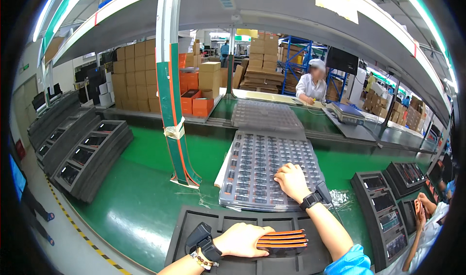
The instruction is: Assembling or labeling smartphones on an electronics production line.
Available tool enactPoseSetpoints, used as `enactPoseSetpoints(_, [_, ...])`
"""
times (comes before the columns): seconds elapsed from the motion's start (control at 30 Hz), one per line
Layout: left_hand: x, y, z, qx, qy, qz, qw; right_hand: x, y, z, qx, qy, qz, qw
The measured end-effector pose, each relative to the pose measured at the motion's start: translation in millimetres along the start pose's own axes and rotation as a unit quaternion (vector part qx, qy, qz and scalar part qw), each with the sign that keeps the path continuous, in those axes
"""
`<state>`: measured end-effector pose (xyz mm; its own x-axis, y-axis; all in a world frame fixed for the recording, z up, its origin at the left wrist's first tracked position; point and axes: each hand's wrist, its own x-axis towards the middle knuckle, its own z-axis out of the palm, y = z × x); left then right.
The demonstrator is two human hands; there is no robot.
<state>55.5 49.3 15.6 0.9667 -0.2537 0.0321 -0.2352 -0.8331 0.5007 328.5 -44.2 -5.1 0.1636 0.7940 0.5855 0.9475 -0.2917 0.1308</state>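
Orange-edged slabs [285, 238], lying crosswise, are clamped at left by the left hand [238, 239]; over the tray [257, 204] beyond, the right hand [292, 182] is curled, grip hidden.

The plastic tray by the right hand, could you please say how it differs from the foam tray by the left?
The plastic tray is clear; the foam tray is dark. The plastic tray has many small pockets; the foam tray has fewer, larger ones. The plastic tray lies beyond the foam tray. Both are divided into pockets.
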Motion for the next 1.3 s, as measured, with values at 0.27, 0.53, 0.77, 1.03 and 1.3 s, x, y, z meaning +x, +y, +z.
enactPoseSetpoints(0.27, [0.3,0.5,0.5,0.000,0.004,0.008,1.000,14.0,18.2,16.9,0.000,0.035,0.019,0.999])
enactPoseSetpoints(0.53, [-0.7,-0.2,0.9,0.001,0.009,0.011,1.000,14.8,19.6,20.4,-0.007,0.022,-0.003,1.000])
enactPoseSetpoints(0.77, [0.1,4.3,-3.8,-0.001,0.001,0.017,1.000,25.9,28.6,27.1,-0.022,0.053,0.054,0.997])
enactPoseSetpoints(1.03, [-0.1,4.2,-5.0,-0.014,-0.014,-0.011,1.000,24.2,37.9,45.1,-0.018,0.022,0.024,0.999])
enactPoseSetpoints(1.3, [1.6,7.7,7.2,-0.030,0.094,0.000,0.995,18.9,18.8,18.5,0.092,0.051,0.104,0.989])
